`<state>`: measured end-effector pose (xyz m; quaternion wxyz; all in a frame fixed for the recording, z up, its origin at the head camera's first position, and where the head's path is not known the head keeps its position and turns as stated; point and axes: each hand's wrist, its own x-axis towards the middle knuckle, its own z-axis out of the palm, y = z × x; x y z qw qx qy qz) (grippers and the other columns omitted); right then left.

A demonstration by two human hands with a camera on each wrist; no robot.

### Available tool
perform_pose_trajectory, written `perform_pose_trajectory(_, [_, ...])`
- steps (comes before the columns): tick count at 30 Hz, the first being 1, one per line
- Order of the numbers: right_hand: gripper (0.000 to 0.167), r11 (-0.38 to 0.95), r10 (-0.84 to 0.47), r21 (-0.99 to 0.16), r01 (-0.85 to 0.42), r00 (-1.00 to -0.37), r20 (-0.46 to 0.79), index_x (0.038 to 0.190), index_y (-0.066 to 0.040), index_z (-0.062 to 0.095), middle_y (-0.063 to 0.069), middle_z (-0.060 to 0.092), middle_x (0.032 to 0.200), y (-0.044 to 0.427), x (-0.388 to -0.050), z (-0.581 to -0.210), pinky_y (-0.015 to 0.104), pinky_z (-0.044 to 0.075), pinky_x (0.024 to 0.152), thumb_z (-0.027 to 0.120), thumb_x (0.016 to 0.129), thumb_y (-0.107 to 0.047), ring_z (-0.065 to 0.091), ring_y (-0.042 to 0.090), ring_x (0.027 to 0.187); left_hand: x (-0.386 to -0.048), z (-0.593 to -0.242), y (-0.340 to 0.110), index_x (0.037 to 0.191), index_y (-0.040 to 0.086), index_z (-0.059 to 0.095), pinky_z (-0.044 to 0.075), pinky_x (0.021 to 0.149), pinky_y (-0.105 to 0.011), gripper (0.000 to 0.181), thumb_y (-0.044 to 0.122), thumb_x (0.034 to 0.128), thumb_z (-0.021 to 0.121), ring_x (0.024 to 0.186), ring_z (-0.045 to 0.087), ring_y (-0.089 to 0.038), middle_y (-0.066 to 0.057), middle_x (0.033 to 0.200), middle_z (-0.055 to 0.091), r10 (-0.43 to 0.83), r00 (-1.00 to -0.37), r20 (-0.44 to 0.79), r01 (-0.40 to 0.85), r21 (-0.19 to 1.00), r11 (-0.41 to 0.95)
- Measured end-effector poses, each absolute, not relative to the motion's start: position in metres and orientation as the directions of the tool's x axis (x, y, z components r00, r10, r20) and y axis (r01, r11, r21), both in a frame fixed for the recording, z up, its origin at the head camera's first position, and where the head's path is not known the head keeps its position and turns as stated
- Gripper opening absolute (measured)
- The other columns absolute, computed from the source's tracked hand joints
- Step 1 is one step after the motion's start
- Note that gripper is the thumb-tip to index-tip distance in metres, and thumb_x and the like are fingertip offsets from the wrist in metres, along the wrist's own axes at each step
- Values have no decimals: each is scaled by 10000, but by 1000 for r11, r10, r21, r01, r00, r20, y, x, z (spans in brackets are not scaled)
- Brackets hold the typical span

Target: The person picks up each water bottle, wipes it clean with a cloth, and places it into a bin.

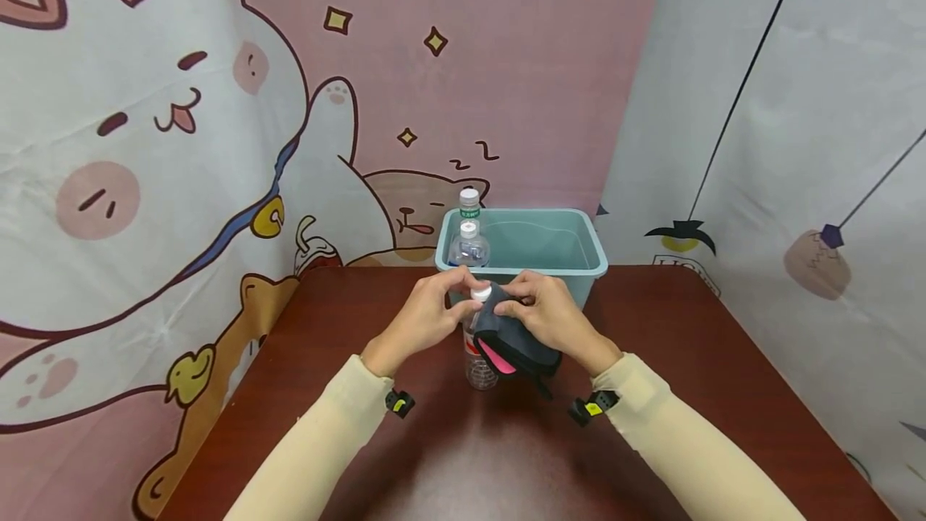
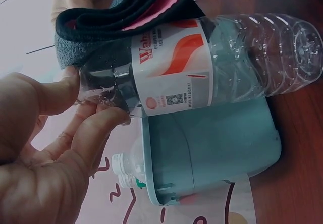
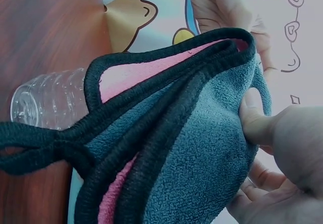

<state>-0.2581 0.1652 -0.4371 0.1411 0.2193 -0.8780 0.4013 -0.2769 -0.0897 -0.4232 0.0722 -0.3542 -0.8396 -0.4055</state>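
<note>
My left hand (image 1: 423, 312) pinches a clear plastic bottle (image 2: 174, 67) near its neck, just below the white cap (image 1: 481, 293). The bottle is upright, with a white and red-orange label; whether its base touches the table cannot be told. With thumb and fingers, my right hand (image 1: 553, 312) holds a folded cloth (image 3: 202, 138), dark grey outside, pink inside, edged in black with a small loop at one corner. The cloth lies against the upper right of the bottle and hides part of it in the head view.
Behind the hands, a light teal plastic bin (image 1: 535, 272) stands on the dark red-brown table (image 1: 463, 457). Two more clear bottles are at its left side, a nearer one (image 1: 469, 249) and a farther one (image 1: 469, 201), both white-capped. A cartoon-printed backdrop (image 1: 550, 103) hangs behind.
</note>
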Motion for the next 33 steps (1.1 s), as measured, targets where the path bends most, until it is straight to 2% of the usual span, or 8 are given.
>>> perform_pose_trajectory(6, [340, 608, -278, -611, -506, -857, 433, 1301, -84, 896, 30, 783, 1054, 165, -255, -441, 243, 563, 752, 948, 982, -187, 723, 146, 941, -276, -423, -90, 1264, 160, 760, 562, 675, -234, 236, 106, 1060, 867, 1215, 819, -237, -34, 1489, 826, 534, -740, 410, 653, 630, 421])
perform_pose_trajectory(13, [310, 609, -289, -610, -506, -858, 424, 1257, -74, 910, 31, 836, 1033, 173, -257, -452, 229, 536, 680, 961, 966, -169, 679, 93, 820, -275, -423, -90, 1271, 158, 751, 556, 700, -238, 244, 119, 1061, 870, 1206, 806, -232, -39, 1494, 823, 534, -736, 416, 660, 616, 431])
perform_pose_trajectory(18, [310, 614, -322, -607, -505, -862, 392, 1275, -64, 902, 26, 868, 1062, 179, -261, -470, 252, 614, 750, 946, 979, -142, 764, 126, 906, -275, -422, -91, 1279, 157, 746, 621, 807, -235, 264, 111, 1054, 876, 1230, 814, -247, -45, 1493, 823, 532, -733, 424, 665, 612, 429])
perform_pose_trajectory(23, [324, 627, -365, -589, -511, -860, 358, 1287, -23, 885, 67, 887, 1134, 183, -263, -494, 319, 689, 852, 938, 985, -126, 833, 225, 1049, -274, -421, -90, 1267, 155, 747, 585, 761, -253, 246, 119, 1059, 872, 1216, 814, -238, -36, 1490, 825, 532, -730, 430, 671, 601, 434])
perform_pose_trajectory(25, [310, 630, -386, -573, -524, -852, 355, 1265, -22, 893, 78, 889, 1138, 183, -265, -501, 315, 689, 844, 942, 979, -130, 838, 234, 1048, -274, -421, -89, 1261, 156, 748, 589, 769, -260, 234, 126, 1063, 869, 1221, 813, -229, -26, 1489, 825, 531, -732, 427, 668, 601, 438])
perform_pose_trajectory(30, [274, 643, -447, -517, -565, -825, 345, 1217, -46, 916, 79, 890, 1106, 183, -267, -515, 263, 650, 791, 956, 960, -133, 837, 205, 1001, -273, -422, -88, 1257, 156, 749, 634, 885, -287, 230, 133, 1063, 870, 1242, 810, -228, -21, 1481, 829, 529, -731, 430, 670, 598, 440])
perform_pose_trajectory(33, [267, 652, -472, -498, -571, -820, 322, 1205, -62, 923, 69, 887, 1082, 182, -268, -523, 242, 632, 776, 965, 949, -124, 814, 145, 977, -273, -423, -88, 1263, 161, 751, 619, 850, -282, 235, 133, 1063, 871, 1231, 807, -227, -19, 1476, 832, 527, -734, 429, 668, 597, 444])
